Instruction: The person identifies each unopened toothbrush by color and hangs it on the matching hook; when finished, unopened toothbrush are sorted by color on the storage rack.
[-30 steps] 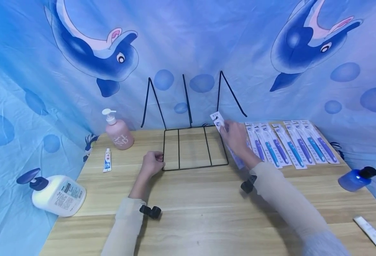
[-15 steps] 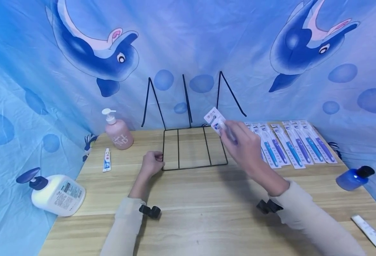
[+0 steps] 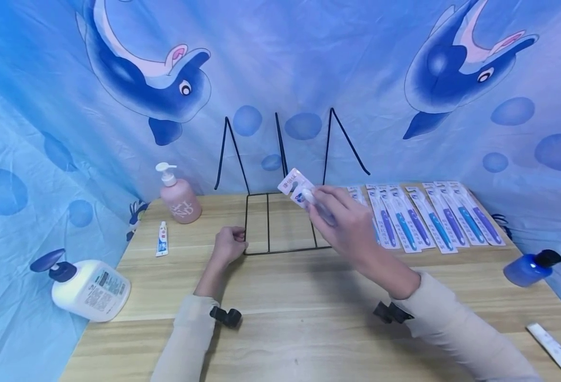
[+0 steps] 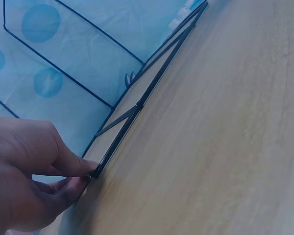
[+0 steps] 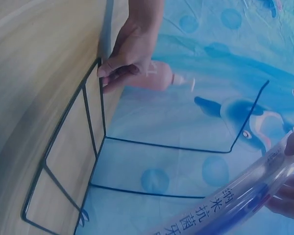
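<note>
A black wire display rack point(image 3: 280, 250) has its flat base on the wooden table and three bent wire prongs rising at the back. My left hand point(image 3: 229, 245) pinches the base's left front corner between thumb and fingers, as the left wrist view shows at the wire point(image 4: 118, 131). Above the rack's right half, my right hand point(image 3: 344, 223) grips a packaged toothbrush point(image 3: 298, 190), its card end with the hang hole pointing up and left. In the right wrist view the clear pack point(image 5: 245, 200) shows a blue handle and printed characters.
Several packaged toothbrushes point(image 3: 437, 217) lie in a row at the right. A pink pump bottle point(image 3: 181, 200), small toothpaste tube point(image 3: 162, 239) and white pump bottle point(image 3: 91, 291) stand or lie left. Far right are a blue bottle point(image 3: 526, 269) and a white tube point(image 3: 557, 350).
My right hand has lifted the packaged toothbrush from the rack's right side and carried it leftward over the base. My left hand keeps its hold on the rack corner.
</note>
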`<state>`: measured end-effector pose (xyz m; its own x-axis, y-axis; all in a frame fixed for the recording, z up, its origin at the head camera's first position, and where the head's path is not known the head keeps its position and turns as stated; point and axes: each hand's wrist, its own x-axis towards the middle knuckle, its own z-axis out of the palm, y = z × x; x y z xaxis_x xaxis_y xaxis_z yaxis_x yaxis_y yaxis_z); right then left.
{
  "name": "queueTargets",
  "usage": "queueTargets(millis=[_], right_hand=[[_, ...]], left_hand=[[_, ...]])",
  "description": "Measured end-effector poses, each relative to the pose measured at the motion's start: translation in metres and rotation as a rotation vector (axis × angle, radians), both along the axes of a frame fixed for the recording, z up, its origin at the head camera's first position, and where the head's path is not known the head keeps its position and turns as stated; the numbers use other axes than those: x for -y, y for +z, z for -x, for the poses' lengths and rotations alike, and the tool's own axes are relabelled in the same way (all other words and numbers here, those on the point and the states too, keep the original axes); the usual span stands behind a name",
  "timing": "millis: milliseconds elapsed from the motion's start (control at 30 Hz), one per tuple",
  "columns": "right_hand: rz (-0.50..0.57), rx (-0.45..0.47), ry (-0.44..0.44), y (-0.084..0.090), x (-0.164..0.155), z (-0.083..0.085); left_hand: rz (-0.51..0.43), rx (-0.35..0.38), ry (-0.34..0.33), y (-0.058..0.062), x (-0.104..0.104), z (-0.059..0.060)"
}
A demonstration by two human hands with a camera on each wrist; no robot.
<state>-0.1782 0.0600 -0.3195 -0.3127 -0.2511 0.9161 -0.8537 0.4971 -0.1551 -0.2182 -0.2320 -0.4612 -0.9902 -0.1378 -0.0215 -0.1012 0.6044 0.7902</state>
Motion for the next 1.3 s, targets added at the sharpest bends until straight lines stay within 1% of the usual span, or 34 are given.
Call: queueTargets(millis=[100, 200, 367, 500, 633, 767, 900, 1100, 1167, 1300], right_hand=[[-0.026, -0.002, -0.002, 0.000, 0.006, 0.002], [-0.035, 0.020, -0.002, -0.001, 0.009, 0.006], [-0.028, 0.082, -0.013, -0.006, 0.017, 0.021], [-0.011, 0.168, -0.012, -0.008, 0.030, 0.038], [0.021, 0.274, -0.008, -0.009, 0.045, 0.056], [0.041, 0.360, -0.031, -0.006, 0.057, 0.075], [0.058, 0.383, -0.045, -0.003, 0.068, 0.099], [0.071, 0.383, -0.108, 0.003, 0.081, 0.135], [0.066, 0.406, -0.126, 0.006, 0.085, 0.144], [0.061, 0.455, -0.151, 0.012, 0.091, 0.157]], left_hand=[[0.010, -0.005, 0.008, 0.000, -0.001, 0.000], [0.008, -0.007, 0.011, 0.000, -0.001, -0.001], [0.011, -0.006, 0.016, 0.000, -0.001, -0.001], [0.008, -0.004, 0.024, 0.001, 0.000, -0.001], [0.004, -0.002, 0.019, 0.001, 0.000, -0.001], [-0.006, -0.007, 0.013, 0.002, -0.001, -0.002], [-0.010, -0.010, 0.013, 0.002, -0.002, -0.002], [-0.019, -0.013, 0.022, -0.001, -0.002, -0.001], [-0.016, -0.015, 0.025, -0.001, -0.002, -0.001], [-0.021, -0.008, 0.029, 0.000, -0.002, -0.002]])
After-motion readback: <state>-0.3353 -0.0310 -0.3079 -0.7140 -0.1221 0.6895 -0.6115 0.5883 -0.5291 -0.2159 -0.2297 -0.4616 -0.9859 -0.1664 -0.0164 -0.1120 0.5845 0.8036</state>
